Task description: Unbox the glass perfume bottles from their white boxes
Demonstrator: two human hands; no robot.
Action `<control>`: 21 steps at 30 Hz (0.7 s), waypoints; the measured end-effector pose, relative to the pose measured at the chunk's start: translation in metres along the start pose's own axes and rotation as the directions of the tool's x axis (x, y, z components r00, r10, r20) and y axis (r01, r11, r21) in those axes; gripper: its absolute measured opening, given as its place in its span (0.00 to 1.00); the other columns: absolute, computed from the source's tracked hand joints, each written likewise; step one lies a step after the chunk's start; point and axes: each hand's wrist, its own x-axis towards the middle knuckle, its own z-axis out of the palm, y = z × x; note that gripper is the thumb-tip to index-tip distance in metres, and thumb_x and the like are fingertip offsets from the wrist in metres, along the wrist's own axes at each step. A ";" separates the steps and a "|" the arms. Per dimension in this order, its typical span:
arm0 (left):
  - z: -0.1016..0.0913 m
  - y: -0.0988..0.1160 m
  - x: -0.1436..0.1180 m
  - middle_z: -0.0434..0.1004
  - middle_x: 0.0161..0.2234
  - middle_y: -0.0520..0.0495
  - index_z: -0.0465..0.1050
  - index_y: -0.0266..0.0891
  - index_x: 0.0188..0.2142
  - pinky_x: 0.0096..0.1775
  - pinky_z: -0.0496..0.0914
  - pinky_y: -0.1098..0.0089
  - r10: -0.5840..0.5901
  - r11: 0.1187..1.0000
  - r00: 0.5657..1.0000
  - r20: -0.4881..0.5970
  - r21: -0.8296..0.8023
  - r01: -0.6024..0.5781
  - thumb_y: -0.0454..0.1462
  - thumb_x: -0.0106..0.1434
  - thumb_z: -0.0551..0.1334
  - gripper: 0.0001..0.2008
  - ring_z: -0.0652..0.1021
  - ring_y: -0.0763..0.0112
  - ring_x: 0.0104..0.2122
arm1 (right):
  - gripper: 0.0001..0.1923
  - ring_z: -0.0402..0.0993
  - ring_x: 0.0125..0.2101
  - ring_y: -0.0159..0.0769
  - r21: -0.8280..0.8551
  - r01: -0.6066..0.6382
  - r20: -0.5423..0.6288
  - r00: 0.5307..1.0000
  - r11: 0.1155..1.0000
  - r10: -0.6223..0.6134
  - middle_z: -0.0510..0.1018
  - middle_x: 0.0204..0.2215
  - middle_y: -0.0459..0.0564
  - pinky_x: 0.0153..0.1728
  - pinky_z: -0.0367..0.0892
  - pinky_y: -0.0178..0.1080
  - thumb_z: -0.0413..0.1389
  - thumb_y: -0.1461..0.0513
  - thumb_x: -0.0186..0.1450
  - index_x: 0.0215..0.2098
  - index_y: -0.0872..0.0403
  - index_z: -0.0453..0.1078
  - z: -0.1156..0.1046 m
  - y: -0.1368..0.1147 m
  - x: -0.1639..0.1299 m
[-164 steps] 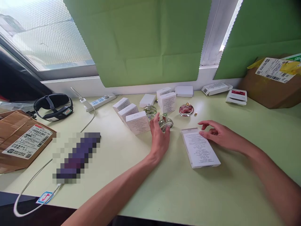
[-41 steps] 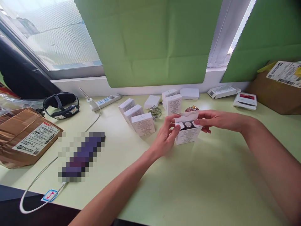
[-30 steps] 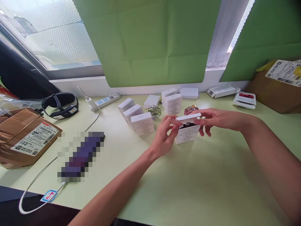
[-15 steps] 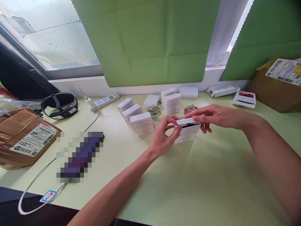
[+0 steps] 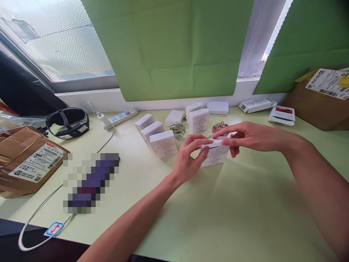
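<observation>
White flap (image 5: 217,143) drops almost flush — box (image 5: 216,157) now nearly closed. Left hand's (image 5: 189,157) fingers pinch box corner; right hand's (image 5: 252,137), part-spread, press flap — grip unclear.

The small box (image 5: 215,156) just right of centre is white, its front lined with rows of dark print. The bottle (image 5: 177,129) at centre shows clear green; the jar (image 5: 218,128) to its right is pinkish red with a gold top. The table (image 5: 245,218) is pale yellow-green, the blind (image 5: 177,51) at top plain mid-green. At left, the headset (image 5: 79,130) is black, the power strip (image 5: 117,118) white with blue panels, and the carton (image 5: 40,163) brown with a black-on-white label. The card (image 5: 54,229), lower left, is white, edged in blue, marked in red.
</observation>
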 end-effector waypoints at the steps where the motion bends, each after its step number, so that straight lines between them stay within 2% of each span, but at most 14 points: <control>1: 0.000 0.000 0.000 0.71 0.49 0.43 0.77 0.45 0.48 0.46 0.77 0.64 0.011 1.000 1.000 0.007 -0.001 -0.011 0.37 0.70 0.60 0.10 0.76 0.66 0.49 | 0.30 0.77 0.30 0.38 -0.008 -0.005 -0.001 1.000 1.000 0.005 0.81 0.29 0.44 0.30 0.62 0.38 0.54 0.41 0.66 0.63 0.38 0.68 0.000 -0.001 0.000; 7: -0.002 -0.005 -0.002 0.70 0.50 0.42 0.78 0.45 0.46 0.45 0.76 0.63 0.085 0.994 0.996 0.039 0.069 -0.088 0.36 0.71 0.57 0.11 0.76 0.67 0.46 | 0.32 0.77 0.30 0.39 -0.008 -0.037 0.015 0.999 0.999 0.037 0.80 0.26 0.43 0.29 0.64 0.38 0.57 0.42 0.65 0.65 0.38 0.65 0.000 0.003 -0.001; 10: -0.002 -0.010 -0.003 0.70 0.51 0.42 0.77 0.45 0.47 0.50 0.74 0.59 0.167 0.973 0.985 0.044 0.153 -0.172 0.35 0.71 0.57 0.11 0.76 0.66 0.48 | 0.30 0.78 0.32 0.39 0.124 -0.013 0.071 0.997 0.992 0.004 0.80 0.36 0.47 0.33 0.70 0.41 0.57 0.44 0.66 0.64 0.38 0.66 0.000 0.011 0.002; 13: -0.002 -0.017 -0.004 0.69 0.51 0.42 0.75 0.45 0.49 0.51 0.74 0.58 0.230 0.950 0.971 0.061 0.201 -0.237 0.35 0.69 0.61 0.10 0.75 0.64 0.51 | 0.27 0.80 0.36 0.39 0.293 -0.009 0.131 0.991 0.956 -0.031 0.76 0.47 0.50 0.35 0.74 0.43 0.54 0.45 0.69 0.64 0.39 0.67 0.001 0.020 0.005; 17: -0.002 -0.023 -0.003 0.67 0.53 0.43 0.75 0.46 0.49 0.51 0.75 0.59 0.263 0.938 0.959 0.103 0.204 -0.279 0.34 0.68 0.62 0.11 0.75 0.65 0.52 | 0.28 0.80 0.37 0.40 0.379 -0.068 0.172 0.985 0.923 0.002 0.75 0.48 0.50 0.36 0.76 0.44 0.57 0.47 0.68 0.65 0.38 0.65 0.003 0.025 0.007; 21: 0.000 -0.024 -0.004 0.67 0.53 0.43 0.74 0.46 0.49 0.49 0.75 0.61 0.257 0.937 0.960 0.108 0.216 -0.275 0.34 0.69 0.61 0.10 0.76 0.65 0.51 | 0.28 0.81 0.38 0.42 0.376 -0.096 0.180 0.983 0.922 0.030 0.74 0.50 0.52 0.34 0.77 0.44 0.58 0.47 0.67 0.64 0.40 0.66 0.002 0.024 0.008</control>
